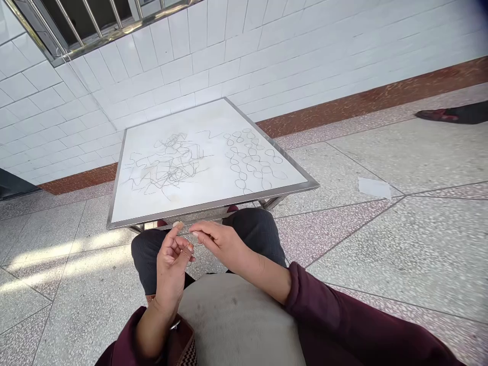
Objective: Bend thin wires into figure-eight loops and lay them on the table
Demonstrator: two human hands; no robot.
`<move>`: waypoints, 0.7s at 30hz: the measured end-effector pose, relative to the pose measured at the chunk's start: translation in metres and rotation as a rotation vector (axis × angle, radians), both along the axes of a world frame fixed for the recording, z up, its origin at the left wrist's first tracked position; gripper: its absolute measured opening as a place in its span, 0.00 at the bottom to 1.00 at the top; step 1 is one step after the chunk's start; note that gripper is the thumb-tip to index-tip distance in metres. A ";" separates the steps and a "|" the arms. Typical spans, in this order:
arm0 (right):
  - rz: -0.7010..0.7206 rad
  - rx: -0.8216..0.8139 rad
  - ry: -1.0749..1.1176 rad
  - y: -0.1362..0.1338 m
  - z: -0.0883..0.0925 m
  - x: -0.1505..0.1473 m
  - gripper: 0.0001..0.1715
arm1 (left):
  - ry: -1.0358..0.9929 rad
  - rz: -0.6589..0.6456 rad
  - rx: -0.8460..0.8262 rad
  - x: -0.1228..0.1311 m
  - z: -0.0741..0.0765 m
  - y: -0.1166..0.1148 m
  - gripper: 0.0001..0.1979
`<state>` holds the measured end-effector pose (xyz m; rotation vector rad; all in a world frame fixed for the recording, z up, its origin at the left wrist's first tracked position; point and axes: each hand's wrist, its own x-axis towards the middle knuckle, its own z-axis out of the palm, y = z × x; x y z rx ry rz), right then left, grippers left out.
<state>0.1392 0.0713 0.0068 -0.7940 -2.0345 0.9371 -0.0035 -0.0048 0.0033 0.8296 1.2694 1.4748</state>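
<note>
Above my lap, in front of the table's near edge, my two hands work close together on a thin piece of wire, of which only short bits show. My left hand has thumb and fingers closed on it, with the index finger raised. Thumb and index finger of my right hand pinch at the same wire. On the white table lies a loose tangle of thin dark wires at the left. Several wires bent into chains of loops lie in rows at the right.
The table has a metal rim and stands against a white tiled wall. A barred window is at upper left. On the speckled floor lies a white scrap. Another person's shoe shows at far right.
</note>
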 end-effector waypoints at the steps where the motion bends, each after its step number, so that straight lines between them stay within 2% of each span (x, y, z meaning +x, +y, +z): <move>1: -0.002 0.051 -0.022 0.000 -0.002 0.001 0.13 | -0.003 -0.005 0.001 0.000 0.000 0.000 0.25; 5: -0.038 0.202 -0.147 -0.001 -0.010 0.003 0.15 | -0.012 -0.018 -0.006 0.003 0.001 0.000 0.25; 9: -0.086 0.219 -0.206 -0.002 -0.014 0.001 0.16 | -0.031 -0.004 -0.011 0.006 0.000 0.002 0.24; 12: -0.067 0.056 -0.133 -0.001 -0.012 -0.001 0.15 | -0.028 0.019 -0.019 0.006 -0.001 0.003 0.25; 17: 0.057 -0.414 0.111 0.004 -0.007 0.003 0.17 | -0.018 0.065 0.009 0.002 -0.002 0.002 0.26; 21: 0.108 -0.516 0.166 0.003 -0.008 0.005 0.11 | 0.004 0.078 0.008 0.001 -0.002 0.001 0.25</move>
